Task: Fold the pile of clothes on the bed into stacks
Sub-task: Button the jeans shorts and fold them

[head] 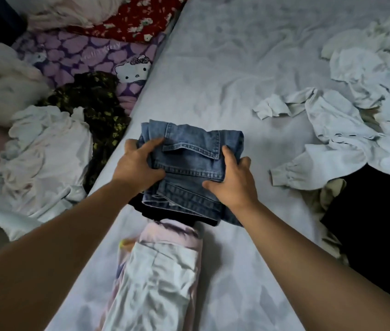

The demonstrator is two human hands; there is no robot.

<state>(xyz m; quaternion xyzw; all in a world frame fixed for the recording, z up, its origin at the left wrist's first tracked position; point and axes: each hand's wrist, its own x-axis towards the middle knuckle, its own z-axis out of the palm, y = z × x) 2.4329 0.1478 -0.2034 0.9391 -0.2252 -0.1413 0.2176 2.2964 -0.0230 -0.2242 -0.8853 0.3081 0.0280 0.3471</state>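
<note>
Centrally, folded blue jeans (189,168) are lying on the pale bed sheet (225,80), sitting on top of a dark folded garment (151,212) whose edge is peeking out at the denim's six o'clock side. The left hand (139,163) is gripping the bundle at its nine o'clock edge, thumb pressing on top and the other fingers tucking under the folds. The right hand (233,181) is holding the three o'clock edge, fingers curling over the denim and thumb lying along its near corner; the two hands are apart, each clamping the jeans from its own side. At six o'clock from the jeans, just beside the dark garment, a folded stack topped by a white garment (158,283) over pink cloth is resting on the sheet. Toward two and three o'clock, crumpled white clothes (347,139) are sprawling, with a black garment (375,223) lying at four o'clock. Off at nine to eleven o'clock, beyond the bed's edge, a white top (46,149), a dark floral piece (98,108), a purple Hello Kitty blanket (93,56) and a red floral cloth (136,17) are heaping together.
</note>
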